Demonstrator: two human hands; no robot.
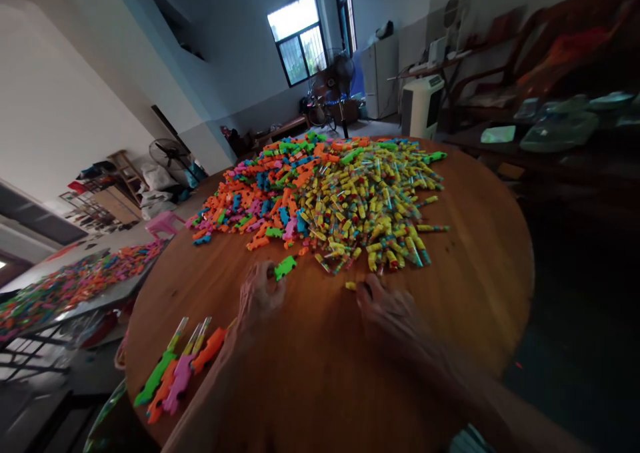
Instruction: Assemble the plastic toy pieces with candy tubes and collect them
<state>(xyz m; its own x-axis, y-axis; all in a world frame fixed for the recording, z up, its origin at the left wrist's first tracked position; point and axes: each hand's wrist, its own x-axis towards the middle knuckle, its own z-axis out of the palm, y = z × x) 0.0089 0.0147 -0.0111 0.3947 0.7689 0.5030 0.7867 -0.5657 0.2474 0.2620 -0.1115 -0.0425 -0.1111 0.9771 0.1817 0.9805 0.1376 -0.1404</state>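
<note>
My left hand (pixel 261 291) is closed on a small green plastic toy piece (pixel 285 267), just in front of the pile. To its right, my right hand (pixel 381 301) has its fingers closed around a small tube with a yellow end (pixel 351 285); the rest of the tube is hidden by the fingers. Beyond my left hand lies a heap of orange, green, blue and pink toy pieces (pixel 240 196). A heap of yellow-wrapped clear tubes (pixel 370 199) spreads beyond my right hand. Beside my left forearm, several toy pieces with tubes fitted into them (pixel 177 379) lie in a row.
Everything rests on a round wooden table (pixel 480 273). At the left, a lower table holds another spread of coloured pieces (pixel 85 283), near a pink stool (pixel 164 223). Farther back stand a fan (pixel 343 73) and a white air cooler (pixel 423 106).
</note>
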